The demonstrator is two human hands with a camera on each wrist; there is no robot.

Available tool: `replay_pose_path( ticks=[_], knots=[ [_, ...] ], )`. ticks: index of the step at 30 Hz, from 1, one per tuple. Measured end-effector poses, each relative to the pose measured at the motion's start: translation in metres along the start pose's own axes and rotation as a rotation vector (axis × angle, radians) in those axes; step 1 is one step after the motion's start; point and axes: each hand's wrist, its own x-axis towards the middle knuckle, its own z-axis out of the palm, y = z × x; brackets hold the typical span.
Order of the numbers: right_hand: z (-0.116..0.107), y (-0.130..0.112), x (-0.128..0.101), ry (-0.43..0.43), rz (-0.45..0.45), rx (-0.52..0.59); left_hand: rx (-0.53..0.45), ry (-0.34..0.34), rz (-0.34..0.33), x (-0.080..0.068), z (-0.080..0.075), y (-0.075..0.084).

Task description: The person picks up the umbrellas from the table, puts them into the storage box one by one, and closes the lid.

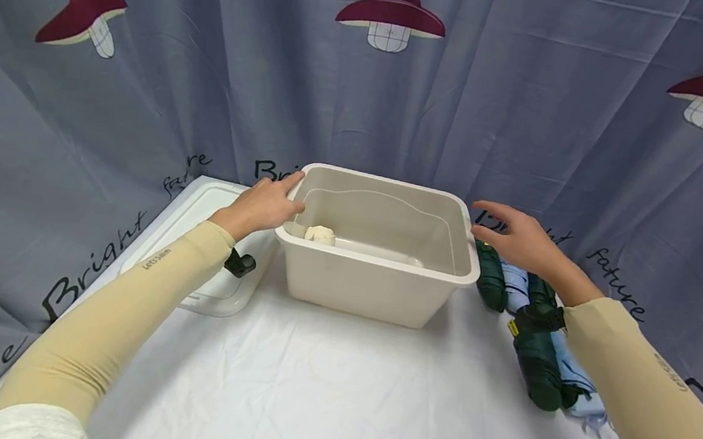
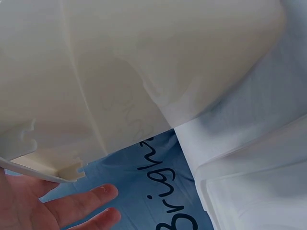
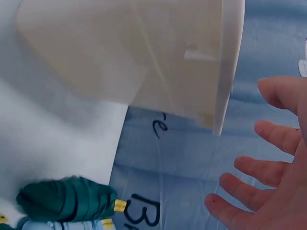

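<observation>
A white plastic bin [image 1: 380, 253] stands in the middle of the table, with a small cream lump [image 1: 320, 235] on its floor at the left. My left hand [image 1: 287, 195] lies at the bin's left rim, thumb at the edge. In the left wrist view its fingers [image 2: 81, 201] stretch straight under the rim of the bin [image 2: 120, 72]. My right hand [image 1: 495, 225] hovers just off the right rim, fingers spread and holding nothing. The right wrist view shows a gap between those fingers [image 3: 268, 134] and the bin [image 3: 144, 52].
Several folded umbrellas [image 1: 535, 350], dark green and light blue, lie right of the bin under my right forearm; one green one [image 3: 67, 199] shows in the right wrist view. A clear lid [image 1: 200, 243] lies left of the bin. A printed grey curtain [image 1: 138, 107] hangs behind the white-clothed table [image 1: 333, 397].
</observation>
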Motion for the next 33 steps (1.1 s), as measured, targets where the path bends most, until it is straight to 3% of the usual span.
replay_pose_path(
  ticks=[33],
  knots=[
    [-0.004, 0.077, -0.059, -0.059, 0.116, -0.034, -0.016, 0.005, 0.009, 0.003, 0.001, -0.003]
  ],
)
